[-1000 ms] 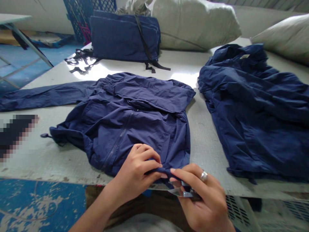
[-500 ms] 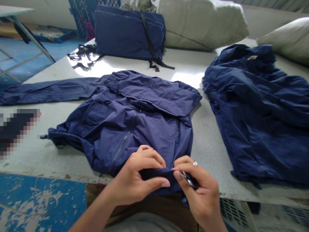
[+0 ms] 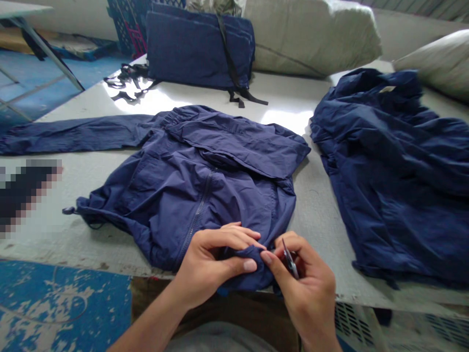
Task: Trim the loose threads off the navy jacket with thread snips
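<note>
Scissors (image 3: 290, 261) pinched in right fingers (image 3: 273, 259), left fingers (image 3: 240, 231) pressed on navy jacket (image 3: 234, 195), blue crate (image 3: 122, 29) behind.

No readable text, labels, brands, numbers or signs are showing anywhere in this view.
</note>
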Motion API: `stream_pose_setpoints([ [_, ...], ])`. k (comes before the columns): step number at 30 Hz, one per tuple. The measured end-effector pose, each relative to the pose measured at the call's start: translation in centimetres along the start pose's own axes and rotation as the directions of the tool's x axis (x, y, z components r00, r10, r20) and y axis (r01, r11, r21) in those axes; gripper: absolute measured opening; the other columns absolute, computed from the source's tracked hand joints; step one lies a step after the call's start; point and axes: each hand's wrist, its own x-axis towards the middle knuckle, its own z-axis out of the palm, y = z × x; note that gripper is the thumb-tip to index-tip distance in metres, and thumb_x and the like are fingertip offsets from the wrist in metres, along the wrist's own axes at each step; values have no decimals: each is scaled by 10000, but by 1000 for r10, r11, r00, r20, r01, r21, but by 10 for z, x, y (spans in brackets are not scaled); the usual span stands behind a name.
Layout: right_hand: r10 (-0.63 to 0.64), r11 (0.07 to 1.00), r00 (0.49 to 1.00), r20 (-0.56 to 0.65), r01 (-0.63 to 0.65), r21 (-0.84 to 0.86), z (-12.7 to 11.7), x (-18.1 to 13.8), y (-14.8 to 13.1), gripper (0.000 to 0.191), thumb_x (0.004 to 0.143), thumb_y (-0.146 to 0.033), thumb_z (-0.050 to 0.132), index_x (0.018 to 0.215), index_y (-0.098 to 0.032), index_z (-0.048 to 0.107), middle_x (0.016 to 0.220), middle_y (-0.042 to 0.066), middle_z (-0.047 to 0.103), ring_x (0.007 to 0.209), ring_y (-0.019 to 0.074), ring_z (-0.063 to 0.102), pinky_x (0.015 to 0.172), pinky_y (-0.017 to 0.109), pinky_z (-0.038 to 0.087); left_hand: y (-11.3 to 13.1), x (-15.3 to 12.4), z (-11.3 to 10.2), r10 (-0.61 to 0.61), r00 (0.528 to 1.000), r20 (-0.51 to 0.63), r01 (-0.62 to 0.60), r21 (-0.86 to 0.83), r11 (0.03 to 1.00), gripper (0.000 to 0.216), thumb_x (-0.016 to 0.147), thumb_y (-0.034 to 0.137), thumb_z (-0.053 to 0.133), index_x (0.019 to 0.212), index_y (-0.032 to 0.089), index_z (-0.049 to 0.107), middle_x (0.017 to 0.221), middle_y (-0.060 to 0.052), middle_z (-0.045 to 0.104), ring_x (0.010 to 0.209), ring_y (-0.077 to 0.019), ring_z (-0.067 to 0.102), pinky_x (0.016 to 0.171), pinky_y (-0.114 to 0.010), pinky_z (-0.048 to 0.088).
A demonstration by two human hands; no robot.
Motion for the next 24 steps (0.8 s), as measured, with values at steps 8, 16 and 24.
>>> stream_pose_setpoints([
  [8, -1, 997, 999, 52, 4, -75, -4, -5, -2, 181, 939, -337, 727, 820, -212, 673, 738, 12, 637, 653, 146, 601, 558, 247, 446, -9, -1, 7, -103, 978, -182, 105, 5, 994, 390, 641, 438, 982, 767, 201, 699, 755, -12, 822, 750, -220, 792, 1162, -524, 461],
  [16, -58, 981, 996, 74, 71, -182, -27, -5, -4, 137, 950, -368, 696, 1030, -260, 723, 907, 23, 715, 780, 170, 701, 663, 227, 543, -9, 0, 9, -92, 979, -183, 94, 0, 996, 383, 616, 388, 1002, 601, 186, 676, 685, -6, 794, 679, -200, 754, 1120, -517, 447],
  [24, -183, 967, 963, 198, 212, -139, -30, 11, -4, 62, 906, -234, 751, 965, -247, 763, 779, 3, 698, 659, 144, 660, 589, 239, 506, -8, -3, 4, -72, 995, -63, 68, -55, 996, 217, 730, 366, 949, 703, 223, 788, 764, -4, 823, 771, -207, 782, 1144, -482, 387],
])
